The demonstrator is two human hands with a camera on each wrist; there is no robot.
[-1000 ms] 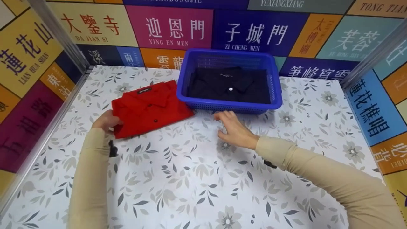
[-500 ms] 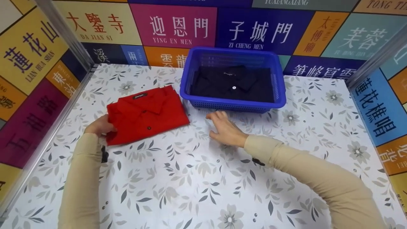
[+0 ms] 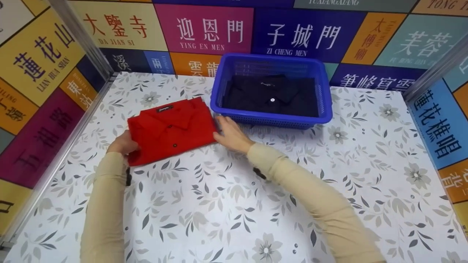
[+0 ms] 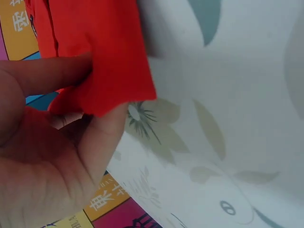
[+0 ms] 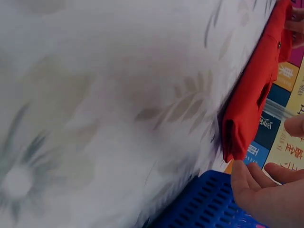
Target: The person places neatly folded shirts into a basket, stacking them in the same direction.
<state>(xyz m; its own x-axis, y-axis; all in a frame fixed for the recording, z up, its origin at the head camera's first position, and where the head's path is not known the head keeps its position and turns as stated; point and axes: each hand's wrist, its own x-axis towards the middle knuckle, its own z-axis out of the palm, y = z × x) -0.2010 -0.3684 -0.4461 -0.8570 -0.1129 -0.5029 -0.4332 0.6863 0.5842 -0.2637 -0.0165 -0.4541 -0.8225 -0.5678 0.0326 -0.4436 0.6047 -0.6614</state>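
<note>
A folded red polo shirt lies on the flowered tabletop, collar toward the back, with a dark label and buttons showing. At its left edge my left hand pinches the cloth; the left wrist view shows the thumb on top of the red shirt and fingers beneath it. My right hand is at the shirt's right edge, fingers loosely bent. In the right wrist view the fingertips of this hand come right up to the folded side of the shirt, thumb apart from the cloth.
Just behind my right hand stands a blue plastic basket with a folded dark shirt inside. Panels printed with large characters wall the table at the back and both sides.
My right hand has moved left from in front of the basket to the red shirt's right edge. The shirt was pulled a little away from the basket, my left hand keeping its hold.
</note>
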